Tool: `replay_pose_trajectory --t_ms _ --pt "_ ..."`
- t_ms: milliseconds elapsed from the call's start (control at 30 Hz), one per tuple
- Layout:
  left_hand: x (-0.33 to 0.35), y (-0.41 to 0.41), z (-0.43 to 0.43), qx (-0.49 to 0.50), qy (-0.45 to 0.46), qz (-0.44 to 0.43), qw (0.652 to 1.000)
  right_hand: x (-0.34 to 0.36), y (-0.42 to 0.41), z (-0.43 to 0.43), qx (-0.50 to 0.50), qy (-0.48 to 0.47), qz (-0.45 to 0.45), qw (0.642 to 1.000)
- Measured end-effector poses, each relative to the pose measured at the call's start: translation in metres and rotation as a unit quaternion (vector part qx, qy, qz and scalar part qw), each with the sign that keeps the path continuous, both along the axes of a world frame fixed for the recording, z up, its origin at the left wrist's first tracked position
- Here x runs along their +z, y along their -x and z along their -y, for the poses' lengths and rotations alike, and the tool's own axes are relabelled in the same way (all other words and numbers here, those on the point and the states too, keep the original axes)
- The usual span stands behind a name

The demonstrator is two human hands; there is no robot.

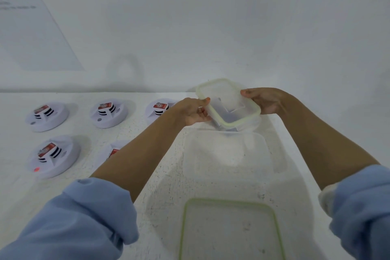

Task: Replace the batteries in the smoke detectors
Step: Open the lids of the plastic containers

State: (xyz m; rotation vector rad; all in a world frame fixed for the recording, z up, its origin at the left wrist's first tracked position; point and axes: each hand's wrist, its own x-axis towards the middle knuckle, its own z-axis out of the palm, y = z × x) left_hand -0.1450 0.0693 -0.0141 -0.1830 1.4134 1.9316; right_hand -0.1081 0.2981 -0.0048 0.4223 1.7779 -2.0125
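While both blue sleeves (84, 217) sit rolled up at the very bottom, a flat lid (230, 230) with a green edge lies on the white table (126, 129) between them. A bit further out sits a clear tub (261, 143) with its top off. Past the tub, the two arms reach out to one spot. The left hand (194, 112) holds the left side of a green-edged lid (228, 99), thumb on top and fingers curled under it. The right hand (263, 101) pinches the other side of the same lid. This lid is tilted and held up over a small clear box (249, 125) (the box stands just behind the tub). Some dark things (230, 115) show through the lid; they may be batteries, but it is too blurry to be sure. Off to the left, five round white smoke detectors (108, 112) lie on the table in two rows, well apart from the hands. The left arm hides part of one. Each has a red and black block on top. A little red light glows on the nearest one (53, 156). Behind it all is a white wall (232, 27), with a sheet of paper (31, 27) at the far left.
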Motion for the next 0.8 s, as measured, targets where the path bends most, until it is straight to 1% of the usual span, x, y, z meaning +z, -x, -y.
replay_pose_trajectory --t_ms 100,233,333,467,600,733,800 --pt "-0.003 -0.001 0.002 -0.018 0.011 -0.016 1.0 0.002 0.0 0.001 -0.004 0.002 0.015 1.0" --pt "-0.001 0.003 0.0 -0.022 0.073 -0.069 0.995 0.003 -0.001 0.001 -0.013 -0.011 0.024 1.0" --pt "0.002 0.007 0.001 -0.02 0.105 -0.075 0.992 0.005 -0.003 0.004 -0.011 -0.014 0.025 1.0" --pt "0.006 0.001 0.001 -0.023 0.106 -0.066 0.992 0.01 0.002 0.007 -0.017 -0.015 0.026 0.999" --pt "0.015 -0.008 0.0 -0.013 0.111 -0.069 0.991 0.018 0.003 0.008 -0.016 -0.075 -0.004 0.997" --pt "0.019 -0.009 0.004 0.019 0.137 -0.121 0.983 0.016 -0.009 0.011 -0.081 -0.18 -0.064 0.978" --pt "0.021 -0.007 0.006 0.017 0.123 -0.15 0.981 0.022 -0.018 0.011 -0.073 -0.224 -0.074 0.969"
